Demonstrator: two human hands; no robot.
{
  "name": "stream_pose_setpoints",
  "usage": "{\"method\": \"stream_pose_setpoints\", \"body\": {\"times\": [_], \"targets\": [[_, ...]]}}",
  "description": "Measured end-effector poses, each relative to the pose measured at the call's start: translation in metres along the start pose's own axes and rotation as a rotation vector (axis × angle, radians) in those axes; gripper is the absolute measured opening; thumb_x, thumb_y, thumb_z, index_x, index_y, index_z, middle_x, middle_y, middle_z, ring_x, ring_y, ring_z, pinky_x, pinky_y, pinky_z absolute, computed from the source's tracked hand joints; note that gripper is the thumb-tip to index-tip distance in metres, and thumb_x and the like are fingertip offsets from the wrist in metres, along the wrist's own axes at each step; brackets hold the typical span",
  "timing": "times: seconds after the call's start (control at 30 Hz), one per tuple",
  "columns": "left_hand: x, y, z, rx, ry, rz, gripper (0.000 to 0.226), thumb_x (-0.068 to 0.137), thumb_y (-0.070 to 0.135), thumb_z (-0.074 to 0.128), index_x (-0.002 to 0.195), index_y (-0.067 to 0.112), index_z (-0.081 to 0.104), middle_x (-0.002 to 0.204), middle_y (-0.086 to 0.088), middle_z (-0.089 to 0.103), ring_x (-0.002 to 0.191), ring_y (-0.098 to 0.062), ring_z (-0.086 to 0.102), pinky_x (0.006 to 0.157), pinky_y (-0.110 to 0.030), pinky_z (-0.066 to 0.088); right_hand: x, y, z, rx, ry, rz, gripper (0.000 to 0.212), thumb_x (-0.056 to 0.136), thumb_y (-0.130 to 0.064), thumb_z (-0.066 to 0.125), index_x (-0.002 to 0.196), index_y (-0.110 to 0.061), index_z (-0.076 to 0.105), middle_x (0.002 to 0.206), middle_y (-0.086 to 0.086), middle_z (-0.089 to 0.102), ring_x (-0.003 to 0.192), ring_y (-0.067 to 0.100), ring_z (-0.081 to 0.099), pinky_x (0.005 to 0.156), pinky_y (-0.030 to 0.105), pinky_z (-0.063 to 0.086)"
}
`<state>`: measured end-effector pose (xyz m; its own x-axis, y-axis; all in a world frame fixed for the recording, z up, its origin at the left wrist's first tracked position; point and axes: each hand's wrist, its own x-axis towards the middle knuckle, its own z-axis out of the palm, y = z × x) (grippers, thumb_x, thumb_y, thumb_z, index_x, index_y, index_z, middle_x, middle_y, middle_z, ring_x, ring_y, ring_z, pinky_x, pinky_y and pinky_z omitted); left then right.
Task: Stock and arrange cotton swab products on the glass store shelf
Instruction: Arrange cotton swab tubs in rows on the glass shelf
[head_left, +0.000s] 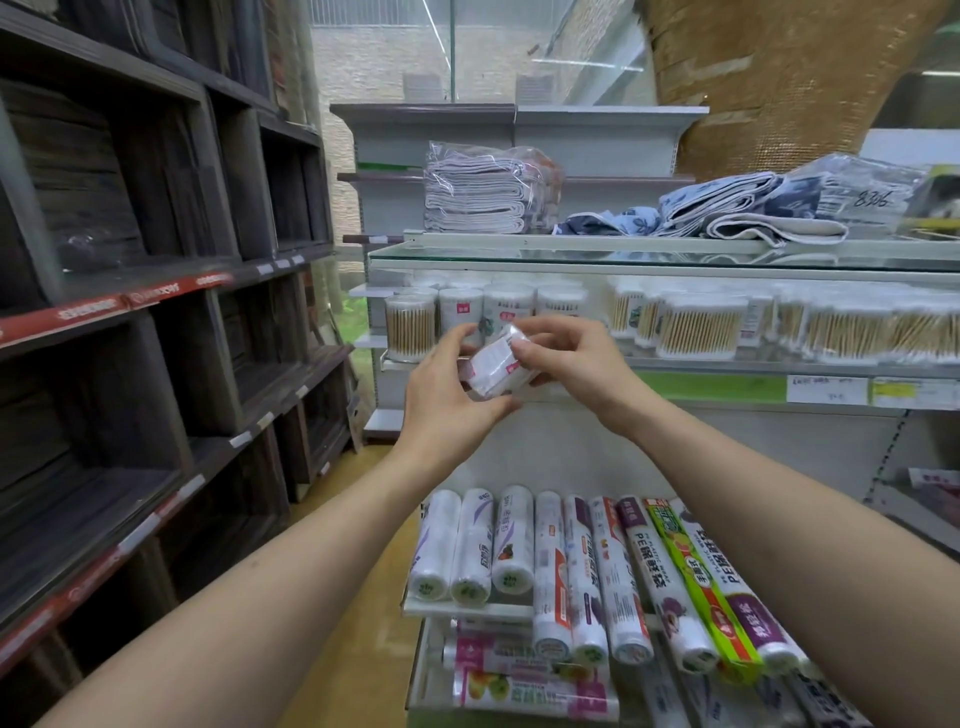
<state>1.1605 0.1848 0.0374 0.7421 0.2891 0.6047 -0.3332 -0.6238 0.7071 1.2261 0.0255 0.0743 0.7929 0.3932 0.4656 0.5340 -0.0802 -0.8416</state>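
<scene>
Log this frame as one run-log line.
phase: pre-placement | left hand: holds small white plastic-wrapped swab packet | right hand: pinches packet | cotton swab shelf: stocked behind

Both bare forearms extend forward and converge. Left hand (451, 396), fingers curled, thumb below, grips a small packet (497, 365); right hand (571, 364), wrist bent inward, pinches the same packet from above.
</scene>
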Motion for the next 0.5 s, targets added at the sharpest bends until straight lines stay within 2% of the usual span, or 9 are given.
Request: {"method": "stream_pose_setpoints", "body": {"times": [0.13, 0.23, 0.4, 0.5], "targets": [[0.001, 0.000, 0.000, 0.018, 0.001, 0.000, 0.093, 0.064, 0.030, 0.095, 0.144, 0.028, 0.048, 0.123, 0.009, 0.059, 0.113, -0.012, 0.057, 0.098, -0.041, 0.053, 0.007, 0.002, -0.006, -0.026, 0.092, 0.029, 0.031, 0.085, -0.020, 0.079, 0.110, -0.005, 0.068, 0.098, 0.021, 0.072, 0.083, 0.025, 0.069, 0.073, 0.040, 0.056], [0.003, 0.001, -0.002, 0.056, 0.063, 0.020, 0.079, 0.071, 0.036, 0.090, 0.139, 0.027, 0.053, 0.123, 0.008, 0.061, 0.114, -0.012, 0.056, 0.098, -0.041, 0.051, 0.018, 0.002, -0.007, -0.106, 0.169, 0.001, 0.035, 0.075, -0.033, 0.084, 0.100, -0.016, 0.067, 0.097, 0.013, 0.072, 0.089, 0.029, 0.071, 0.077, 0.043, 0.059], [0.014, -0.001, -0.017, 0.145, 0.204, -0.024, 0.053, 0.082, 0.041, 0.078, 0.129, 0.025, 0.060, 0.118, 0.005, 0.062, 0.114, -0.017, 0.055, 0.100, -0.039, 0.045, 0.036, -0.001, 0.001, -0.194, 0.208, -0.070, 0.033, 0.075, -0.030, 0.085, 0.101, -0.019, 0.068, 0.100, 0.002, 0.069, 0.087, 0.014, 0.067, 0.081, 0.038, 0.059], [0.020, -0.006, -0.028, 0.215, 0.257, -0.045, 0.048, 0.083, 0.034, 0.075, 0.128, 0.024, 0.060, 0.121, 0.003, 0.062, 0.116, -0.021, 0.054, 0.100, -0.037, 0.042, 0.044, -0.001, 0.012, -0.214, 0.230, -0.105, 0.032, 0.077, -0.029, 0.084, 0.102, -0.017, 0.068, 0.100, -0.001, 0.069, 0.067, -0.003, 0.062, 0.074, 0.031, 0.057]]}}
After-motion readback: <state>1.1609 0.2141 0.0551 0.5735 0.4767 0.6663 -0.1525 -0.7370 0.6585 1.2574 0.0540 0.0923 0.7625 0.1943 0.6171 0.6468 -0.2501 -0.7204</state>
